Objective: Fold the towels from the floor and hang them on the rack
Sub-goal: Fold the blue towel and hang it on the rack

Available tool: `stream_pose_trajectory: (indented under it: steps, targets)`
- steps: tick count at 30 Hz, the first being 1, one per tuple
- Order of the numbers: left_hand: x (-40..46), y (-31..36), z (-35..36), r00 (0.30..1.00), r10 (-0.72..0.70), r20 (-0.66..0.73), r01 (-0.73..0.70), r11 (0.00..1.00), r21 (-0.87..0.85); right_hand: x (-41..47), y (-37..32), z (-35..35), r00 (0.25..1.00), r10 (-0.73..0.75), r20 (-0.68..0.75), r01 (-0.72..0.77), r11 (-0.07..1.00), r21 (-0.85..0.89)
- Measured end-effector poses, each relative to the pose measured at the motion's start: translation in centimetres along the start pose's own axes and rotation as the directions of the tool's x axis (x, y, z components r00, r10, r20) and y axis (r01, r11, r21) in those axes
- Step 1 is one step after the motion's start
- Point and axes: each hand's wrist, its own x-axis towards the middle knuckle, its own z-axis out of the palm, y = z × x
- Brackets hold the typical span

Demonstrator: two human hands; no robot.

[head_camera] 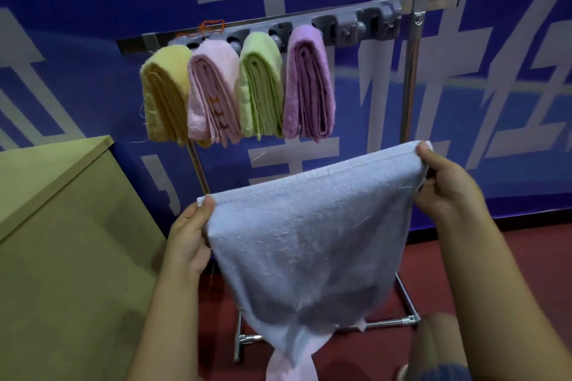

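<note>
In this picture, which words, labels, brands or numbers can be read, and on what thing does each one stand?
No text can be read.
Blue banner: large pale strokes, perhaps cut-off characters, not readable.
Hanging towels, white towel, rack, box: no label or number shows.

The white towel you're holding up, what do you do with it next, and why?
Probably bring the left hand and right hand together to fold the white towel in half: it hangs unfolded, while the four towels on the rack are folded narrow.
</note>
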Motion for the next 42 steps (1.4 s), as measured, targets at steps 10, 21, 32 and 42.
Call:
stream_pose_trajectory:
  steps: [10,21,32,42]
  targets:
    - [-1.4,0.9,1.3,0.983,-0.065,-0.172,0.061,0.998,-0.028,0.1,4.1,0.2,0.993,0.111,0.047,-0.11,0.993,-0.031]
    - [-7.7,3.8,7.3,0.942,0.085,0.324,-0.174,0.951,0.257,-5.9,6.8,4.4,0.939,-0.108,0.326,0.259,0.845,-0.467]
    - [-10.0,5.3,9.5,0.885,0.189,0.425,-0.372,0.837,0.402,-9.0,5.7,5.2,0.816,-0.077,0.572,0.474,0.656,-0.587]
    - [-10.4,5.2,9.9,0.902,0.217,0.374,-0.36,0.855,0.373,-9.2,4.9,5.0,0.761,-0.059,0.646,0.57,0.538,-0.621]
